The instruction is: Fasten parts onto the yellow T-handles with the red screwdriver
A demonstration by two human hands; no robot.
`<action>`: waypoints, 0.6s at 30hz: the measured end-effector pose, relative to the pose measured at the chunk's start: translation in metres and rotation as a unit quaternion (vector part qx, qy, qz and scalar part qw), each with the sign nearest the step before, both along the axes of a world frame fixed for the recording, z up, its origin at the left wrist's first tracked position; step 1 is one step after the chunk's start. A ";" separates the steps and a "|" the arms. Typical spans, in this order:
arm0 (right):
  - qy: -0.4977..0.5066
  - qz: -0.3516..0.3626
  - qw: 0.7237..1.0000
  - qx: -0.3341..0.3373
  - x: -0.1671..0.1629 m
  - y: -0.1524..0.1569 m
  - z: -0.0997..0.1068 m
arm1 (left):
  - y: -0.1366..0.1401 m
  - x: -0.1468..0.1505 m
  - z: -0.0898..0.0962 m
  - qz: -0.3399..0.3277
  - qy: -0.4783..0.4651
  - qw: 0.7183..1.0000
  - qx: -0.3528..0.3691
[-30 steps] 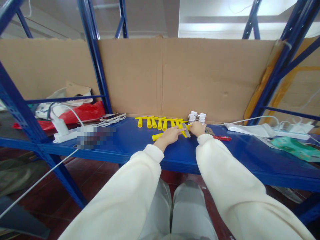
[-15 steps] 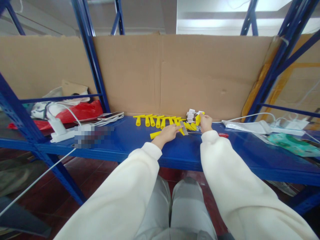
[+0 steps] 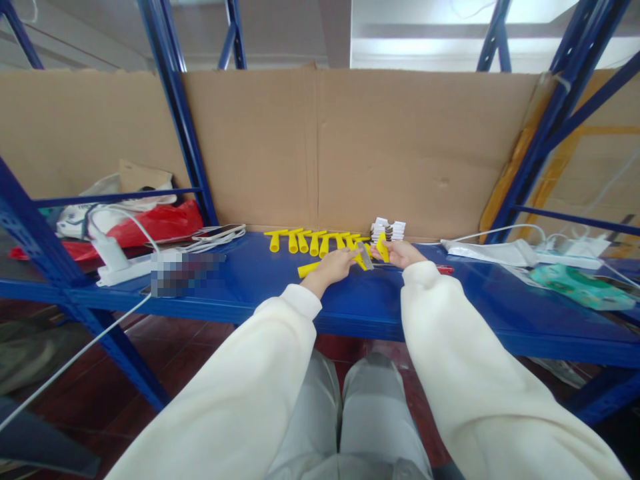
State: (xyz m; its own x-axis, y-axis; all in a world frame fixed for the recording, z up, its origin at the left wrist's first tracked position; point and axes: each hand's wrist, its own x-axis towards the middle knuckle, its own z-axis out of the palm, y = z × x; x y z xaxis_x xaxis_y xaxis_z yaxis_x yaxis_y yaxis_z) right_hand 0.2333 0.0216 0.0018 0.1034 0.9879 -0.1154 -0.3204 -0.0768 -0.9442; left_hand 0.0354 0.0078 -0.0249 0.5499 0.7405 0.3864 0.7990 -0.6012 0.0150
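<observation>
Head view, left hand [image 3: 334, 265] grip pinching grey blade [image 3: 365, 255], right hand [image 3: 400, 253] grip clamped on yellow handle [image 3: 383, 247]

On the shelf [image 3: 280, 293], a row of handles [image 3: 310, 240] lies before the cardboard [image 3: 320, 147]. A stack of packets [image 3: 390, 229] sits to their right. Both hands meet just before them. A phone [image 3: 220, 233] lies left, a power strip [image 3: 570, 259] far right.

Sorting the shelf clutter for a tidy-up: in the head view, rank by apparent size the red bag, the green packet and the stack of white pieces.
1. red bag
2. green packet
3. stack of white pieces, farthest back, so possibly understated
</observation>
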 end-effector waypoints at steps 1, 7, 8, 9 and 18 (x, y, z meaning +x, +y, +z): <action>-0.021 -0.011 1.000 -0.010 0.000 0.000 0.000 | 0.000 0.000 0.000 -0.001 -0.002 1.000 0.000; -0.154 -0.069 0.986 0.003 0.001 0.001 -0.002 | 0.001 0.000 0.000 -0.004 -0.012 1.000 -0.005; -0.164 -0.067 0.984 0.016 0.000 0.001 -0.003 | 0.001 0.000 0.000 -0.003 -0.016 1.000 -0.007; -0.171 -0.065 0.983 0.032 -0.002 0.001 -0.003 | 0.001 0.000 0.000 -0.001 -0.021 1.000 -0.010; -0.239 -0.069 0.960 0.125 -0.025 -0.003 -0.009 | 0.001 0.000 0.000 0.016 -0.020 0.999 -0.022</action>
State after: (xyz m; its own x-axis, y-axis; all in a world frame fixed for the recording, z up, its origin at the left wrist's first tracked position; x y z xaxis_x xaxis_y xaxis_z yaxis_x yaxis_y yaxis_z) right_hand 0.2082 0.0187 -0.0070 0.2184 0.9516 0.2164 0.1634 0.1829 -0.9694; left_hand 0.0357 0.0088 -0.0249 0.5110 0.7741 0.3737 0.8157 -0.5739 0.0733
